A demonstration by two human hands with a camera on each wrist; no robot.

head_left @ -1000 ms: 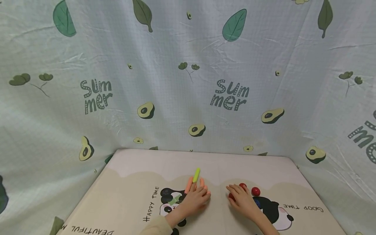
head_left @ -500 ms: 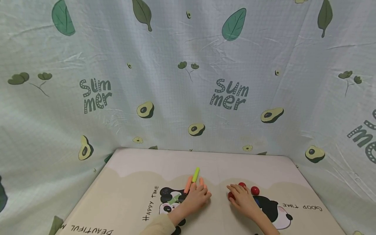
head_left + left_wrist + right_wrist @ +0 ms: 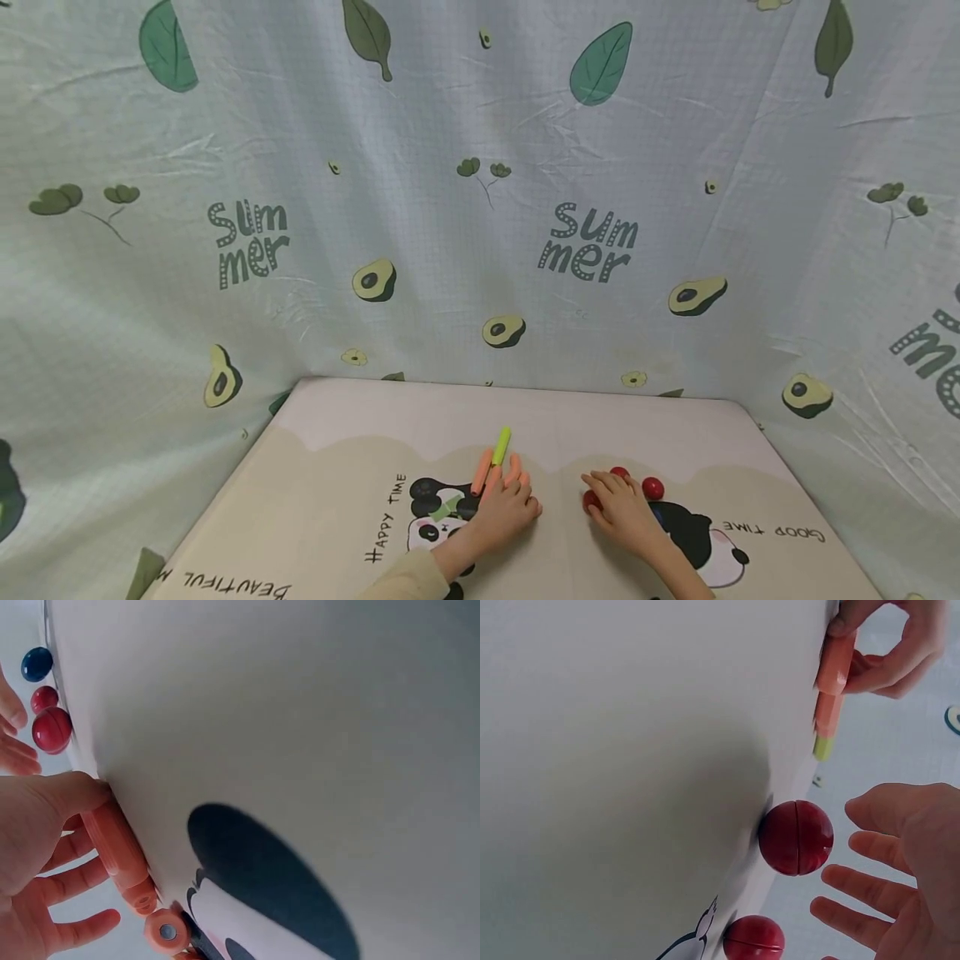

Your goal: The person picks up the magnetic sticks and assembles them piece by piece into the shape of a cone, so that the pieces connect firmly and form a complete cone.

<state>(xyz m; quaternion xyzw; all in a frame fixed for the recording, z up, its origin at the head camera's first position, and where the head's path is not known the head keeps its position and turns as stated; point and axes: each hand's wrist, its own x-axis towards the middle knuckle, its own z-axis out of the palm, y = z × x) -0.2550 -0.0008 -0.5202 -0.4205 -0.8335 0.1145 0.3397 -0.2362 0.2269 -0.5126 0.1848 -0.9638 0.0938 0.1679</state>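
Observation:
In the head view my left hand (image 3: 507, 510) is at a bunch of orange markers (image 3: 482, 472). One lime-green marker (image 3: 502, 446) points away beyond them. The left wrist view shows the thumb at the end of an orange marker (image 3: 120, 844), with fingers behind it, pinching it low at the tabletop. My right hand (image 3: 622, 512) hovers over glossy red balls, fingers spread and loosely straight. In the right wrist view a seamed red ball (image 3: 796, 838) sits just off the thumb tip, and a second red ball (image 3: 754, 939) lies closer to the wrist.
A dark blue ball (image 3: 37, 664) stands beyond the red ones in the left wrist view. The table mat (image 3: 337, 467) carries panda drawings and lettering. A printed curtain (image 3: 420, 208) hangs right behind the table's far edge.
My left hand has shifted slightly right and toward me, uncovering more of the orange markers. The right hand stays almost still over the red balls.

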